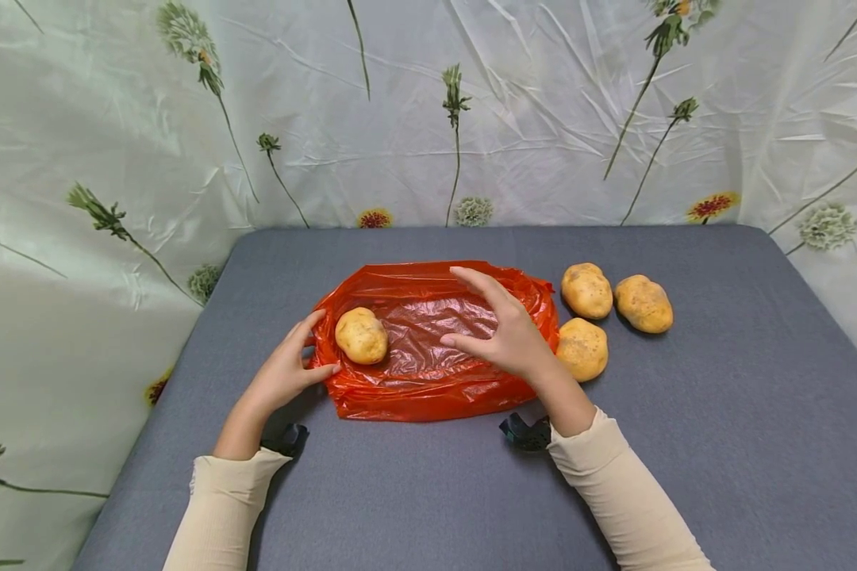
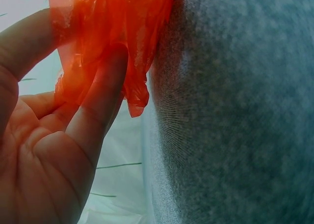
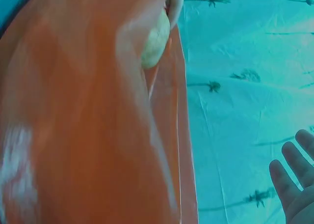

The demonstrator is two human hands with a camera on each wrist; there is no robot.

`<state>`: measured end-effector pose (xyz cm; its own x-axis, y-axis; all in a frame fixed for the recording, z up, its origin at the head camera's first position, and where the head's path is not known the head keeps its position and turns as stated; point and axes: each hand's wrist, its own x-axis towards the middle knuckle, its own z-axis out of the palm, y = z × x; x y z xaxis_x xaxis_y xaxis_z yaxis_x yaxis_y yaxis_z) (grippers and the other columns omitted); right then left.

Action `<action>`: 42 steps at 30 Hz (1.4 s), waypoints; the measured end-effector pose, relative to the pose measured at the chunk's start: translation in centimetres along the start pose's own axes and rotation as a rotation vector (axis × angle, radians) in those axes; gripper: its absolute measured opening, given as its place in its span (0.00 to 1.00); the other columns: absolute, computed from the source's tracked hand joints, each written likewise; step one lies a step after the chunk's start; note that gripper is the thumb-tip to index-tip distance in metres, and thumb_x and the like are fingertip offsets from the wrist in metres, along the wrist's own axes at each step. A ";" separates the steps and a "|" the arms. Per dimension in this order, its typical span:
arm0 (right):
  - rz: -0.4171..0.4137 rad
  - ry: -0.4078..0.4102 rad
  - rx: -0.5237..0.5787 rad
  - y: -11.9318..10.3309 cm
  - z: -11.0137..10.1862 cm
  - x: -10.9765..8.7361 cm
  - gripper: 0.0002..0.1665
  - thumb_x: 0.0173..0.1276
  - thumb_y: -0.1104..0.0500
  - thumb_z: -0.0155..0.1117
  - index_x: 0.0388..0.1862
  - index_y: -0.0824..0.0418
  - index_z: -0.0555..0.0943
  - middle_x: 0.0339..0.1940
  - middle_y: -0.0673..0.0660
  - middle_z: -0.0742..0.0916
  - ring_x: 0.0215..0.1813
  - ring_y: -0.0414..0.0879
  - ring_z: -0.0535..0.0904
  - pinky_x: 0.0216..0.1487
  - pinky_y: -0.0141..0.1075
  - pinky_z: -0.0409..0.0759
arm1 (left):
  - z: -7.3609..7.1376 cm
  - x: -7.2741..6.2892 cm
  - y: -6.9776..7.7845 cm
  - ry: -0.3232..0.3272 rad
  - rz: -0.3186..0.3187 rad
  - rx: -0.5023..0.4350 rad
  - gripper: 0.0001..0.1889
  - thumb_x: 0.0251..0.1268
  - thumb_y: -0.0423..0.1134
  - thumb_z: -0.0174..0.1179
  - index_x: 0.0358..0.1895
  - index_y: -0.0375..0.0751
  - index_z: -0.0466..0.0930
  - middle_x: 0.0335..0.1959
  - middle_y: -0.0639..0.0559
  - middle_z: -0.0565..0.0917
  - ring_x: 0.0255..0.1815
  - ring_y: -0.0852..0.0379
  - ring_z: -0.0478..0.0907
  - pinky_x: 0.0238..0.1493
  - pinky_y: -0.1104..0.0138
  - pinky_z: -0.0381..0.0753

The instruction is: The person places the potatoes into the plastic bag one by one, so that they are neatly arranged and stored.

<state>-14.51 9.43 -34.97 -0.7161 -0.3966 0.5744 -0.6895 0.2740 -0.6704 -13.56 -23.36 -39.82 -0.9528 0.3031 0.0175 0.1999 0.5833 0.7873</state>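
Note:
A red plastic bag [image 1: 436,404] lies on the table with its mouth spread open. One potato [image 1: 361,336] sits inside at its left end; in the right wrist view this potato [image 3: 156,43] shows past the bag's side. My left hand [image 1: 286,366] holds the bag's left end. In the left wrist view, the thumb and fingers of that hand [image 2: 54,150] lie around the thin crumpled plastic [image 2: 140,32]. Over the bag's right half hovers my right hand [image 1: 510,333], thumb and fingers spread apart, holding nothing. In the right wrist view its fingers [image 3: 294,167] are extended.
Right of the bag lie three loose potatoes: one potato [image 1: 582,350] against its right edge, another potato [image 1: 587,291] behind, and a third potato [image 1: 643,304] farther right. The grey table [image 1: 400,500] ends at a flowered curtain [image 1: 400,151] at the back and left.

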 end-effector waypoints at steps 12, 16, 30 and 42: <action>0.005 0.062 -0.096 -2.4 -4.1 -1.8 0.45 0.38 0.75 0.73 0.59 0.74 0.64 0.56 0.69 0.72 0.58 0.57 0.67 0.60 0.38 0.62 | 0.1 0.0 -0.3 0.003 -0.001 0.010 0.45 0.50 0.33 0.66 0.69 0.37 0.47 0.63 0.33 0.54 0.56 0.35 0.62 0.44 0.50 0.74; 0.036 0.079 -0.135 -1.8 -4.9 -3.0 0.46 0.36 0.76 0.74 0.58 0.74 0.65 0.56 0.69 0.73 0.59 0.54 0.68 0.60 0.34 0.61 | 0.0 -0.1 -0.4 0.004 0.003 0.006 0.45 0.50 0.33 0.66 0.69 0.37 0.47 0.63 0.33 0.54 0.56 0.35 0.62 0.44 0.50 0.74; 0.093 0.139 -0.205 0.5 -7.6 -6.7 0.47 0.31 0.81 0.73 0.56 0.77 0.66 0.52 0.73 0.74 0.59 0.32 0.65 0.58 0.26 0.61 | 0.0 -0.1 -0.3 0.007 0.000 0.001 0.45 0.50 0.33 0.67 0.69 0.37 0.47 0.64 0.33 0.54 0.56 0.35 0.62 0.44 0.50 0.74; 0.209 0.142 -0.268 4.2 -9.0 -10.3 0.48 0.33 0.77 0.75 0.59 0.71 0.67 0.53 0.67 0.75 0.56 0.34 0.68 0.53 0.21 0.61 | -0.3 -0.4 2.3 -0.003 -0.022 -0.016 0.43 0.51 0.29 0.64 0.68 0.32 0.47 0.63 0.30 0.53 0.56 0.33 0.61 0.45 0.47 0.72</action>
<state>-11.00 22.53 -39.45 -0.8394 -0.1870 0.5103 -0.5172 0.5637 -0.6441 -12.77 -22.32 -37.82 -0.9562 0.2927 -0.0018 0.1754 0.5780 0.7970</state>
